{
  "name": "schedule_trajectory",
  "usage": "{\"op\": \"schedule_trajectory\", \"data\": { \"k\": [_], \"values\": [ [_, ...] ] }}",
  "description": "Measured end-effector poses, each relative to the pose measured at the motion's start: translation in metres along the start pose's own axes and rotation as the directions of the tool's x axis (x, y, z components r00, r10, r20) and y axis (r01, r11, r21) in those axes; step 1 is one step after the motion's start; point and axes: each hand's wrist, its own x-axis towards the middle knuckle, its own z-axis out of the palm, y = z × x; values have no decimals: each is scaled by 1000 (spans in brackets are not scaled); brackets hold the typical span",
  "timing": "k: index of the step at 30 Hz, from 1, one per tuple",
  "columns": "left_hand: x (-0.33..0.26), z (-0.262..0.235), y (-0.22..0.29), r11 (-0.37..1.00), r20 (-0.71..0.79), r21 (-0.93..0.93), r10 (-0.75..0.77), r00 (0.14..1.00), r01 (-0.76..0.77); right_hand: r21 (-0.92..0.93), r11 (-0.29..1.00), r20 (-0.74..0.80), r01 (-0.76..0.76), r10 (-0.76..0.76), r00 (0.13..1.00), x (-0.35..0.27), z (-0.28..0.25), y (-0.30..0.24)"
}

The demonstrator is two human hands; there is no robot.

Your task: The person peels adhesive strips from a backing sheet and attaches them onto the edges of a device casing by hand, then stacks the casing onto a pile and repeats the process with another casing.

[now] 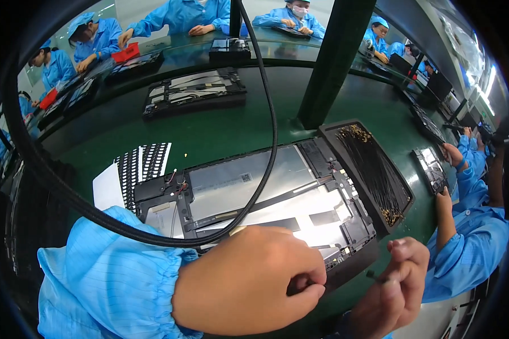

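One grip, the left hand [249, 279], is together; the right hand [397, 282] is too blurred to tell. The open device [244, 176] looks stiff, fragile (exposed ribbon [294, 191]), best held by its edges.

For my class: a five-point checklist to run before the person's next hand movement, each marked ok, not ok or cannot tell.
1. Opened device lies on the green bench: ok.
2. Thin black cables lie in the tray beside it: ok.
3. View of the device unobstructed: not ok; a black cord crosses it.
4. Left hand empty: cannot tell; it is curled, hiding any contents.
5. Right hand's item identified: cannot tell; a small dark thing shows at its grip, too blurred.
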Motion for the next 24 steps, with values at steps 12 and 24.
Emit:
{"op": "schedule_trajectory", "data": {
  "k": [12,24],
  "values": [
    [-21,17,-18,922,-56,7,386,921,-386,-122,944,275,-306,329,904,4,-6,12],
    [-18,8,-16,898,44,112,423,905,-425,-87,861,140,-501,508,850,-1,2,12]
  ]
}}
